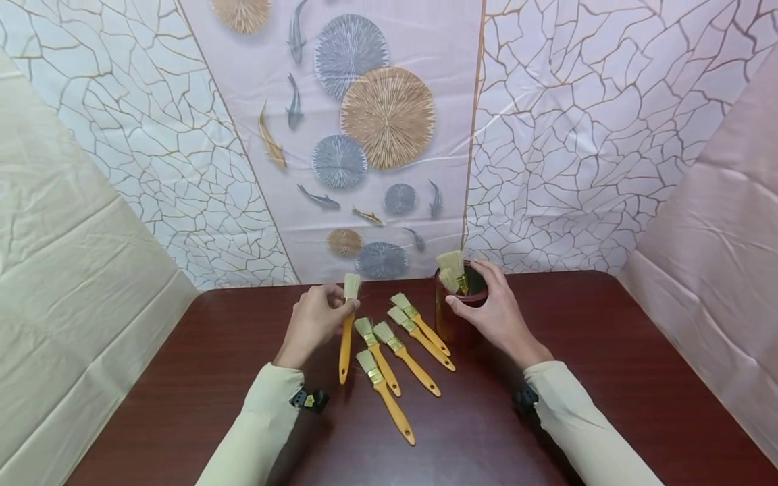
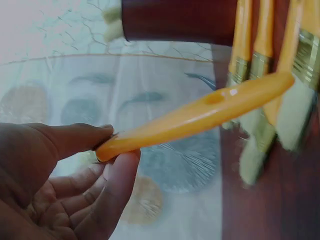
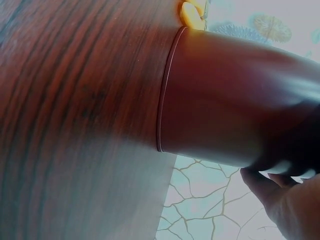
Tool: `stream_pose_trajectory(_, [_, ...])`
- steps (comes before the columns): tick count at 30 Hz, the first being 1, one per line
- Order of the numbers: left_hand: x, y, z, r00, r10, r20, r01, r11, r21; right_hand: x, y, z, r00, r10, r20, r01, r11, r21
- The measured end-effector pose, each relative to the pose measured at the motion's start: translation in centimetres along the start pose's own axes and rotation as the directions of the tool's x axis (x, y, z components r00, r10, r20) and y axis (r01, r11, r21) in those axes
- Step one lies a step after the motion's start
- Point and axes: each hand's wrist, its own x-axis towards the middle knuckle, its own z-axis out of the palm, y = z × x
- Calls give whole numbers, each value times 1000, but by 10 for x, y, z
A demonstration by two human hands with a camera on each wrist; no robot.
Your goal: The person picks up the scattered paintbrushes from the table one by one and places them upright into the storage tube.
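Note:
My left hand pinches a yellow-handled paintbrush between thumb and fingers near its bristle end. The bristles point up and the handle hangs down; in the left wrist view the handle slants away from the fingertips. My right hand grips a dark red cylindrical cup near its rim, thumb in front and fingers at the far side. Two paintbrushes stand in the cup, bristles upward. In the right wrist view the cup's smooth wall shows, with its base on the table.
Several more paintbrushes lie fanned out on the dark red wooden table between the hands, bristles toward the back. A patterned cloth hangs behind the table's far edge. Plain cloth hangs at the sides.

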Motion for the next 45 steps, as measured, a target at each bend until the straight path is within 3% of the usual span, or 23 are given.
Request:
stream_pose_trajectory(7, [-5,25,0,983,184,-27,-186,981,-64,-2,0,0,1000,8,3,-8,1000,-6])
stream_pose_trajectory(13, [-9,49,-3,964,258,-66,-264,956,-125,-1,-1,2,1000,4,1,-4,1000,-4])
stream_pose_trajectory(24, [-6,103,-3,885,439,-157,-461,873,-158,-2,-1,2,1000,9,5,-9,1000,-10])
stream_pose_trajectory(29, [0,132,1,864,482,-142,-500,856,-134,0,0,1,1000,6,-3,-6,1000,-9])
stream_pose_trajectory(40, [27,181,15,860,503,-81,-507,861,-43,0,1,1,1000,-3,-1,3,1000,-9])
stream_pose_trajectory(45, [43,194,28,884,466,-24,-467,884,-31,-2,0,0,1000,-9,-7,9,1000,-8])
